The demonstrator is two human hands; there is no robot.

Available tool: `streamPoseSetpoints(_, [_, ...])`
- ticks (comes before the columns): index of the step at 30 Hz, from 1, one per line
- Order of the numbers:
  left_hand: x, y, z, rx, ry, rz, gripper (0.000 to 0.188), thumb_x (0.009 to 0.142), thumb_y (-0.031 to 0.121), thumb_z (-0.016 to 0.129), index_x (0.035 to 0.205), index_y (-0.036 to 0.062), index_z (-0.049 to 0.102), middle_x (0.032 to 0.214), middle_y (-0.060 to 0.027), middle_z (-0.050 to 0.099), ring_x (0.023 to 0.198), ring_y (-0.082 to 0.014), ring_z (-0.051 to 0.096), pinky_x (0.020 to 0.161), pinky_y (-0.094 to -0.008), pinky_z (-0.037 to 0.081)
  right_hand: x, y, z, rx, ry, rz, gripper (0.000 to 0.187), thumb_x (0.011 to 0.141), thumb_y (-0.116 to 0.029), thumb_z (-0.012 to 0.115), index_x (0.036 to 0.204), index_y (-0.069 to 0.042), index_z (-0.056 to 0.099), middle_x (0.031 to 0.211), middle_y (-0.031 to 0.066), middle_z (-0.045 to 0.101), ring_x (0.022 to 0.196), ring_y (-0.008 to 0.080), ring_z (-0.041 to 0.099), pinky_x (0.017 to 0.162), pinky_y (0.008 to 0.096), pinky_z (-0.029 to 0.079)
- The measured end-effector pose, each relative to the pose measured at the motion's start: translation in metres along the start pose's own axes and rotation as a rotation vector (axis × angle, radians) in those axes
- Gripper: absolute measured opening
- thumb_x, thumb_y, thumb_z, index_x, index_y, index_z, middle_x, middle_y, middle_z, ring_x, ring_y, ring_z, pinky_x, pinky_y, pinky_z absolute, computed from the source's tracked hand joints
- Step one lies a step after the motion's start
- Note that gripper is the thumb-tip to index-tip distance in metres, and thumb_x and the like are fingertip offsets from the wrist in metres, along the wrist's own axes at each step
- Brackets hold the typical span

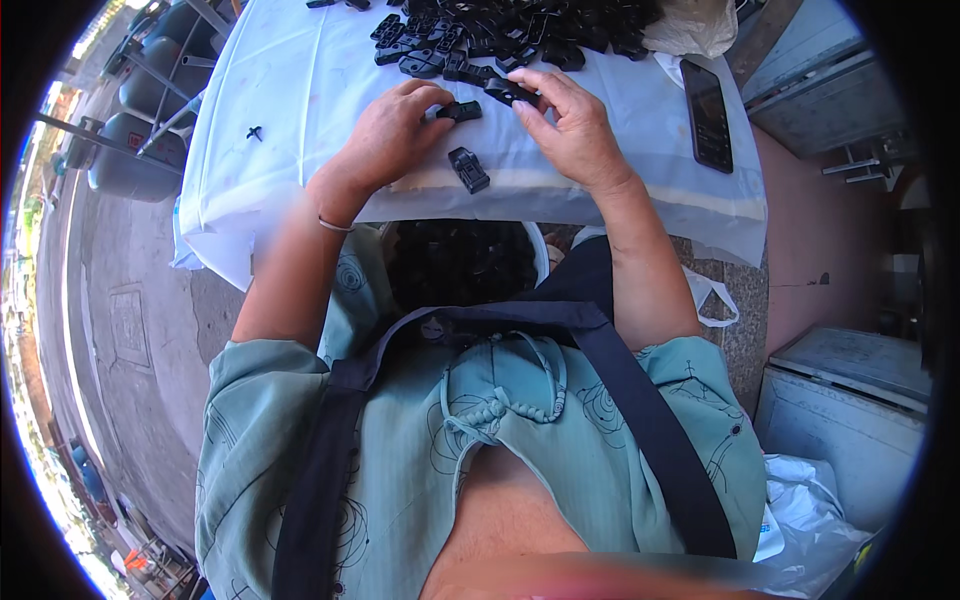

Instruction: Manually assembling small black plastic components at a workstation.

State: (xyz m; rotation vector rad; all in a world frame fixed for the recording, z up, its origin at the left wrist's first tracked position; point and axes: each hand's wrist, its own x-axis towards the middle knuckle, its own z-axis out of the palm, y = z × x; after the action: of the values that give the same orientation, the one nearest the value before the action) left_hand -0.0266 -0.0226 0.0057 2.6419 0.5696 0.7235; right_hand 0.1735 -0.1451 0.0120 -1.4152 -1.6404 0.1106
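A black part is held at the tips of the right hand, its fingers closed on it, the free end aimed at ten o'clock. A second black part is pinched by the left hand — forefinger above, thumb below. At six o'clock, a loose black part is left untouched on the table; at twelve, black parts are heaped.
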Motion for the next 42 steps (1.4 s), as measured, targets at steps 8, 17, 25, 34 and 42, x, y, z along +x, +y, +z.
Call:
streamPoseSetpoints(8, [0.001,0.000,0.005,-0.124,0.025,-0.099,0.047,0.078,0.014,0.070,0.122,0.0122,0.055,0.093,-0.0088,0.067,0.075,-0.0246,0.064,0.070,-0.0341,0.053,0.011,-0.003,0.031,-0.103,-0.088,-0.174,0.029,0.083,-0.003,0.065,0.111,-0.009,0.066,0.105,0.0103,0.064,0.095,0.0269,0.064,0.083,0.0320,0.053])
streamPoseSetpoints(17, [-0.002,-0.004,-0.009,-0.144,0.091,-0.108,0.044,0.077,0.008,0.066,0.120,0.0115,0.057,0.107,-0.0109,0.063,0.073,-0.0206,0.062,0.070,-0.0320,0.053,0.006,-0.006,0.029,-0.367,-0.172,-0.226,0.022,0.086,-0.011,0.063,0.107,-0.010,0.069,0.096,0.0087,0.065,0.089,0.0249,0.062,0.079,0.0343,0.051])
streamPoseSetpoints(25, [0.017,-0.034,-0.007,0.242,0.191,-0.002,0.031,0.084,0.015,0.064,0.114,0.0091,0.059,0.112,-0.0110,0.060,0.077,-0.0257,0.064,0.073,-0.0357,0.053,0.022,-0.001,0.026,-0.143,-0.053,0.008,0.022,0.087,-0.014,0.062,0.107,-0.010,0.068,0.098,0.0092,0.064,0.088,0.0267,0.062,0.077,0.0342,0.051])
streamPoseSetpoints(34, [0.007,-0.011,-0.010,0.162,0.035,-0.177,0.018,0.087,0.019,0.062,0.102,0.0078,0.062,0.094,-0.0119,0.064,0.078,-0.0301,0.064,0.070,-0.0368,0.052,0.011,-0.006,0.014,-0.626,0.036,-0.141,0.024,0.077,-0.005,0.064,0.098,-0.014,0.069,0.083,0.0063,0.055,0.077,0.0266,0.060,0.069,0.0378,0.050])
streamPoseSetpoints(42, [0.003,0.008,-0.014,0.284,0.046,-0.318,0.027,0.091,0.028,0.056,0.111,0.0096,0.061,0.092,-0.0174,0.066,0.086,-0.0344,0.064,0.074,-0.0420,0.051,0.002,-0.019,0.019,-0.501,-0.131,-0.214,0.022,0.074,0.000,0.063,0.095,-0.008,0.068,0.087,0.0075,0.054,0.075,0.0262,0.061,0.068,0.0352,0.051])
